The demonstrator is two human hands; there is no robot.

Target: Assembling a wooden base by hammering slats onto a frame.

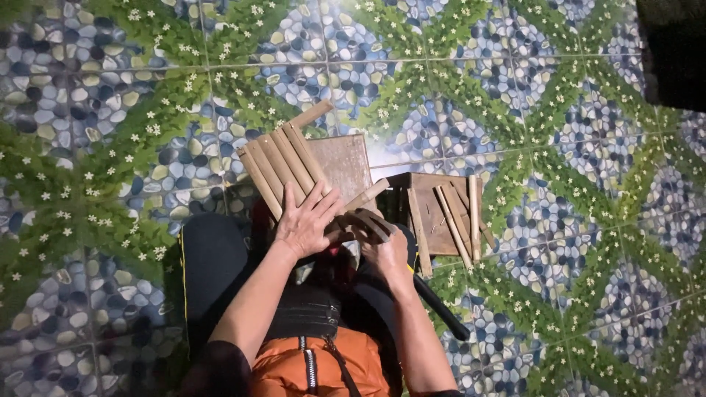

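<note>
While the left hand (305, 220) lies flat, fingers spread, on tan bamboo slats (283, 165) over the lap, the right hand (386, 254) curls round a dark slat (360, 220) — tiled floor (588, 147) beneath.

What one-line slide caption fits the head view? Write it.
Left hand flat on a bundle of bamboo slats, right hand gripping slat ends, above a pebble-patterned tile floor.

A row of bamboo slats (279, 165) lies side by side on a flat board (344, 165) at centre, with the left hand (305, 220) resting on their near ends. The right hand (384, 250) sits just right of it and nearer. Right of both, loose bamboo sticks (456, 217) lie across a second board (434, 213) on the tiled floor (588, 147).
</note>
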